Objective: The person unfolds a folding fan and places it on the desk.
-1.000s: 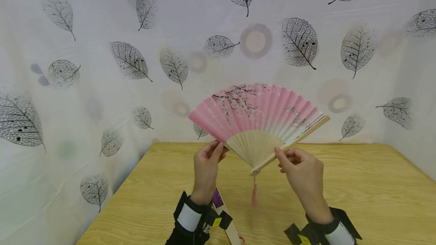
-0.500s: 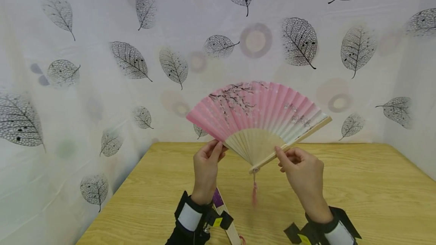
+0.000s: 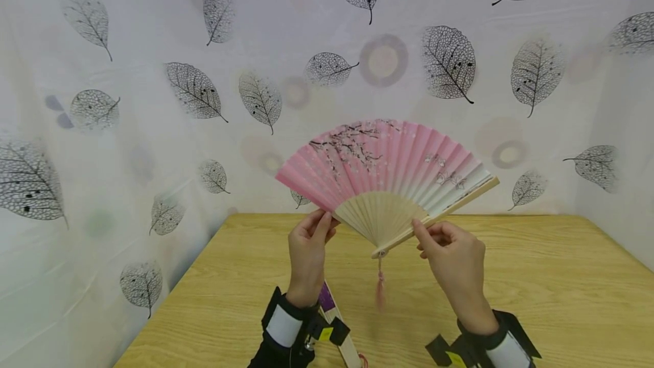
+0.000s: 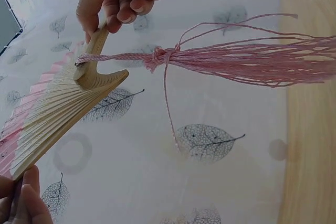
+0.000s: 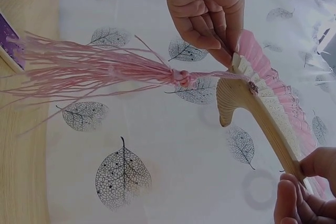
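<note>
A pink folding fan (image 3: 380,158), printed with blossom branches and fading to white on the right, is spread wide above the table. My left hand (image 3: 308,254) pinches its left edge stick between thumb and fingers. On the other side, my right hand (image 3: 456,260) grips the thick right guard stick. From the fan's pivot hangs a pink tassel (image 3: 380,288), whose loose threads (image 4: 247,61) show close up in the left wrist view. The bare wooden ribs (image 5: 273,121) meet at the pivot in the right wrist view.
Beneath my left wrist lies a second, folded fan (image 3: 339,322) with purple fabric and a red cord at its near end. The wooden table (image 3: 552,288) reaches back to a white curtain (image 3: 317,16) printed with leaves.
The fan has spread slightly wider and risen a little, its left edge swinging outward. My left hand has shifted slightly left; the right hand has stayed nearly still.
</note>
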Available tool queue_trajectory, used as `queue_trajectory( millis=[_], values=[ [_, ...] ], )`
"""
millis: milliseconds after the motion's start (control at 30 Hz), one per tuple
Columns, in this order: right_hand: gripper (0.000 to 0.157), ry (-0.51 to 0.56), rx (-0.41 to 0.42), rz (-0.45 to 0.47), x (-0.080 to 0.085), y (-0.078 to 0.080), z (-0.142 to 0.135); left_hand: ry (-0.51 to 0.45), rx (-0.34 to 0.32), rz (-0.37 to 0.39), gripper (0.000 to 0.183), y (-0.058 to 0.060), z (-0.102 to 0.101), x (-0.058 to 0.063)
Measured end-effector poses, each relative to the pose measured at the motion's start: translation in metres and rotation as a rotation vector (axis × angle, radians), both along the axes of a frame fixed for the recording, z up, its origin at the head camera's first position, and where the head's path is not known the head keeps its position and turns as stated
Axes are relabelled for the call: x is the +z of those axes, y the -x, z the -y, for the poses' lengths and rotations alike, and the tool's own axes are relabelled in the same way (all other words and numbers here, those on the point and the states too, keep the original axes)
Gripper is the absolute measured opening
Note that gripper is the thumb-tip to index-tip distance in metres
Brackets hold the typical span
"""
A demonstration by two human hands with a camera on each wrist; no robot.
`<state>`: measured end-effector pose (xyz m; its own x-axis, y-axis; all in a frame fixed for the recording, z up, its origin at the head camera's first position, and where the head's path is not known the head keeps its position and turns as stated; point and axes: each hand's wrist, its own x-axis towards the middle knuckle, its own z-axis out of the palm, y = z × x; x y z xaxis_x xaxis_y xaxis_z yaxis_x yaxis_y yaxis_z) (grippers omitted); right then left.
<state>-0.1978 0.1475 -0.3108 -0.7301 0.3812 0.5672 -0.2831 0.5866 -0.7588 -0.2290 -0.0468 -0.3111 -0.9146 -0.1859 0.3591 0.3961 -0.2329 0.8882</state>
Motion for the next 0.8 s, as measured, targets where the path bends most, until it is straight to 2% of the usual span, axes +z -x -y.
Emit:
queue_trajectory(
  millis=[800],
  values=[
    [0.034,0.032,-0.003,0.011,0.0003,-0.0003,0.0004,-0.063,0.029,-0.057,0.035,-0.0015,-0.0020,0.0009]
  ],
)
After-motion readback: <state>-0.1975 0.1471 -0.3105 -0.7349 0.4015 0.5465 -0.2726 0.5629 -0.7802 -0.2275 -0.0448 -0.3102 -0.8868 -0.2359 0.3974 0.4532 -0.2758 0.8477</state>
